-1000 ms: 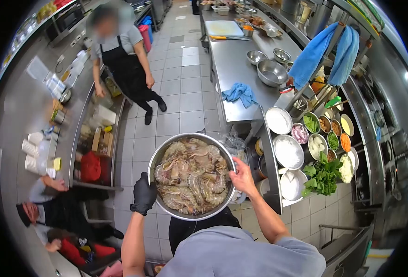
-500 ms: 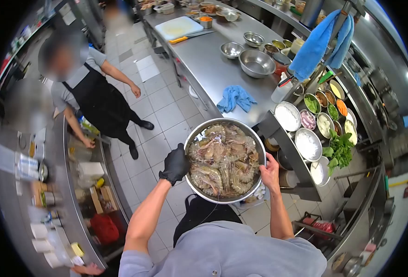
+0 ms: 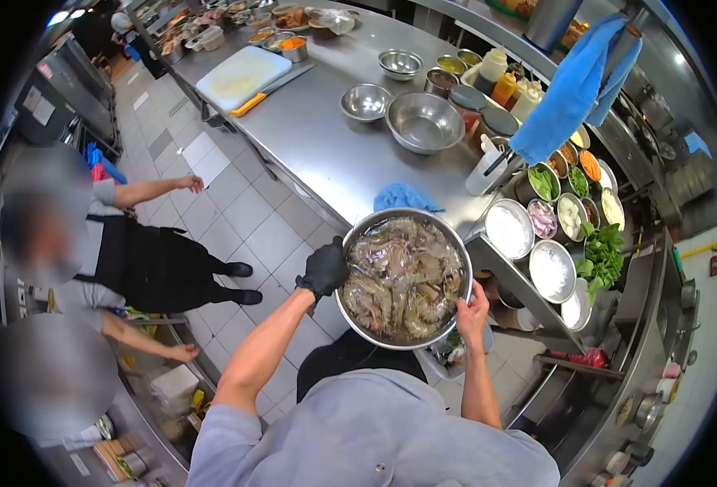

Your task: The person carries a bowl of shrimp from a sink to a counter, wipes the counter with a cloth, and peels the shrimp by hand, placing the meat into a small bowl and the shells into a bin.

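Observation:
Between my hands is a round metal bowl (image 3: pixel 403 346) full of raw, whole prawns (image 3: pixel 403 276) that look wet. My left hand (image 3: pixel 326 268), in a black glove, grips the rim on the left side. On the right side, my bare right hand (image 3: pixel 473 312) closes on the rim with its thumb on top. The bowl is held in front of my body at the corner of the steel table (image 3: pixel 318 154). Just beyond its far rim, a crumpled blue cloth (image 3: pixel 407 197) lies on the table, partly hidden by the bowl.
A co-worker in a black apron (image 3: pixel 143 260) stands to the left. On the table are empty metal bowls (image 3: pixel 425 122), a white cutting board (image 3: pixel 243 77) and a knife with a yellow handle (image 3: pixel 249 104). Ingredient containers (image 3: pixel 552 270) line the right, below a hanging blue towel (image 3: pixel 569 97).
My view has turned, so the table and co-worker appear shifted left. The bowl, still in both hands, now covers part of the blue cloth. The co-worker's arm is stretched out further.

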Demonstrator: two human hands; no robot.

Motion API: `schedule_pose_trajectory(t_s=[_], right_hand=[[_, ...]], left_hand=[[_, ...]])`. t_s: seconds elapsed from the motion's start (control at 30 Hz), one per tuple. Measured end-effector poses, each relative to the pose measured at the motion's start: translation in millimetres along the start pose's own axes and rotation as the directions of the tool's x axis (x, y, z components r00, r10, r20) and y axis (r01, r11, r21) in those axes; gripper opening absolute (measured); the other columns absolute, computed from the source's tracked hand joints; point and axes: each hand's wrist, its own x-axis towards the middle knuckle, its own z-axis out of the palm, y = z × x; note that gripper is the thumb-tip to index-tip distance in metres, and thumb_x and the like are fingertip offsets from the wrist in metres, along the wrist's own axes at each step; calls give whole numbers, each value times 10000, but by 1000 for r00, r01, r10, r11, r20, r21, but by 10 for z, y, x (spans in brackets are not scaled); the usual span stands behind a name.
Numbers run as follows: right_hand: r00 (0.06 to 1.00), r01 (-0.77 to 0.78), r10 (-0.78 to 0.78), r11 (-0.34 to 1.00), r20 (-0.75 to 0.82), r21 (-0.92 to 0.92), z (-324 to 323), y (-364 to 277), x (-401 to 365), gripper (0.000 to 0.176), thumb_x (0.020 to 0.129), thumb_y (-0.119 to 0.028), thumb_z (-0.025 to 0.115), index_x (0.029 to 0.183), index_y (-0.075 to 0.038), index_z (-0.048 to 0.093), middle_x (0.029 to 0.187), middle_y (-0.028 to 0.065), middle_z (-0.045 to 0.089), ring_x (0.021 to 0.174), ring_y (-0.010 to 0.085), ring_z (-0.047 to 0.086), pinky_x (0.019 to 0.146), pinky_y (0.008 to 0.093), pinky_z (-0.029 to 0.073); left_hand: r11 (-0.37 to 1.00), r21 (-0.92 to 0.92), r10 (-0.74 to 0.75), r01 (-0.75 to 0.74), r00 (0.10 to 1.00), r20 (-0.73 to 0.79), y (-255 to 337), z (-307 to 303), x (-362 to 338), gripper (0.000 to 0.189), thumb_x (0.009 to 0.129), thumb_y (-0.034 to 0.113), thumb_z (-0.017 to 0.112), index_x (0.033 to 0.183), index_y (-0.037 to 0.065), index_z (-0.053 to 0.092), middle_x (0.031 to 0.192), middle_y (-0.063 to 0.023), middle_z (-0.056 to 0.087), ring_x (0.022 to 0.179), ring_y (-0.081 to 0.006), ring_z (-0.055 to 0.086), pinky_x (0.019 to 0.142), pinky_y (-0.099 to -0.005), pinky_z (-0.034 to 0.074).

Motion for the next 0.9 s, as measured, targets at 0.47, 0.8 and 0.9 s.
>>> schedule_pose_trajectory(t_s=[0.47,0.8,0.9], right_hand=[[944,0,-40,993,-326,-120,880,-126,962,420,830,68,496,1250,67,516,821,11,659,619,22,497,528,184,362],[879,-95,-145,881,-454,-464,1106,-145,1513,333,795,-3,572,1124,36,603,769,105,685,665,143,611,635,315,489],[900,-221,-54,799,-433,-560,1181,-449,1542,331,795,-10,596,1125,20,615,756,123,691,665,161,626,655,328,499]], left_hand=[[972,-45,235,-231,958,164,-186,-569,2022,276,847,155,590,1065,-10,549,874,-258,687,826,-425,684,734,-512,537],[919,-228,375,-322,891,254,-295,-833,2893,386,902,281,587,1162,-3,555,930,-247,696,925,-414,671,843,-481,514],[853,-454,378,-257,904,199,-502,-928,2905,502,945,420,563,1250,21,567,978,-239,706,925,-379,682,845,-441,517]])
